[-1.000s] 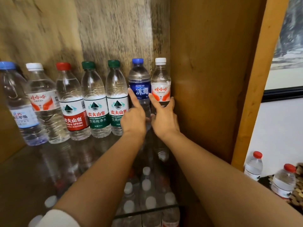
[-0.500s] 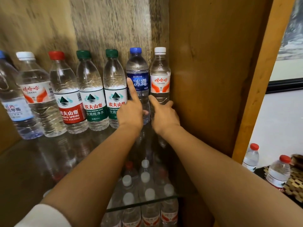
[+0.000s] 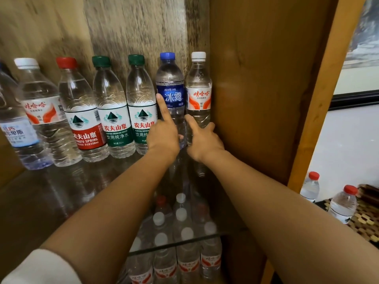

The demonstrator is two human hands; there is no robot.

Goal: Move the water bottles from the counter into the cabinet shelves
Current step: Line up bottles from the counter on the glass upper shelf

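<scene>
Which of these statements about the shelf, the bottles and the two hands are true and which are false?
1. The left hand is on the blue-capped bottle. True.
2. The right hand holds a green-capped bottle. False: it is on the white-capped bottle beside the cabinet's side wall.
3. Two green-capped bottles stand side by side in the row. True.
4. The shelf is solid wood. False: it is glass, and more bottles show through it below.
5. No bottles remain outside the cabinet. False: two red-capped bottles stand at the right.
</scene>
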